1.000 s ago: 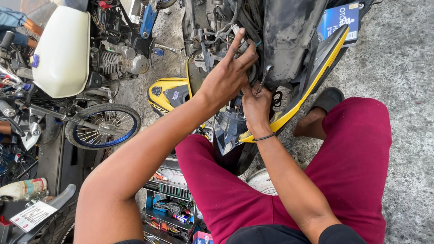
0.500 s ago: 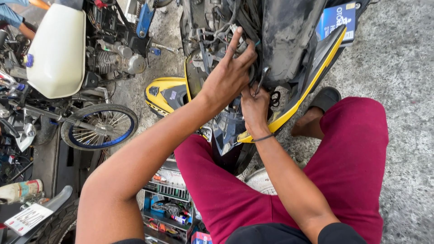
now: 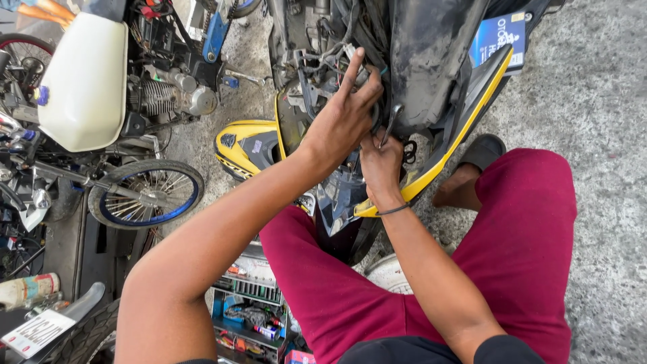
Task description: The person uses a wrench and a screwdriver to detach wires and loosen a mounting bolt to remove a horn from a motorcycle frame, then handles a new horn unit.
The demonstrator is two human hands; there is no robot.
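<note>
Under grimy fairing [image 3: 431, 61], hands [image 3: 340, 125] grip wiring [image 3: 323, 54]

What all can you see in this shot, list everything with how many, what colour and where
Scooter: one, black with yellow trim, top centre, panels off, wiring exposed
Yellow body panel: one, on the ground left of the scooter
Motorcycle: one, white tank, blue frame part, upper left
Spoked wheel: one, blue rim, left of centre
Parts organiser: one, small mixed items, bottom centre
Spray can: one, lying at the lower left edge
Concrete floor: grey, right side
Sandal: one, dark, on the foot by the scooter
Trousers: red, lower right
Wristband: one, dark, right wrist
Left hand: on the wiring, index finger raised
Right hand: below it, gripping a thin dark part; which part, I cannot tell
</note>
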